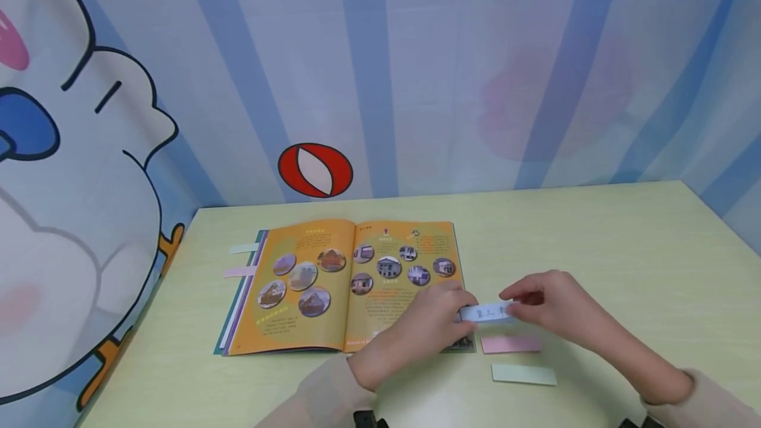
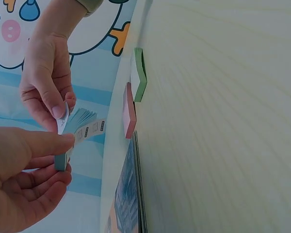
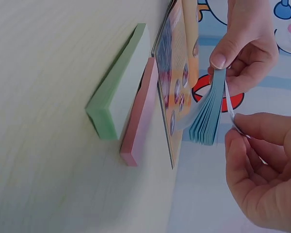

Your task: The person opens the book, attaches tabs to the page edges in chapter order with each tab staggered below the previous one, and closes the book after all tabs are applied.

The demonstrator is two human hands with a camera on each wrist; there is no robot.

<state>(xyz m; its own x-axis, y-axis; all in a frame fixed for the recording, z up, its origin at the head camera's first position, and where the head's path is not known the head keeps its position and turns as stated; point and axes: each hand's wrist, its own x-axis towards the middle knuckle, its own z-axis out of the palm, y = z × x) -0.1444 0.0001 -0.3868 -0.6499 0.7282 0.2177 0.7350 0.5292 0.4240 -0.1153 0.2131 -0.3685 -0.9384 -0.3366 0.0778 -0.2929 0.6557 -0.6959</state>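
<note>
My left hand [image 1: 425, 316] pinches one end of a pad of blue sticky notes [image 3: 211, 114] between thumb and fingers, above the right page's lower edge. The pad's loose leaves fan out at the other end. My right hand [image 1: 553, 302] pinches the free end of the top sheet [image 1: 484, 312], which carries handwriting and bends away from the pad. An open book [image 1: 327, 335] with orange pages and round photos lies beneath and left of the left hand. Near my hands, a pink sticky-note pad [image 1: 511, 345] and a green sticky-note pad [image 1: 523, 374] lie on the table.
From the book's left edge stick out a pale green tab [image 1: 244, 248] and a pink tab [image 1: 239, 272]. The pale table [image 1: 618, 243] runs back to a blue striped curtain [image 1: 428, 84] printed with cartoon figures.
</note>
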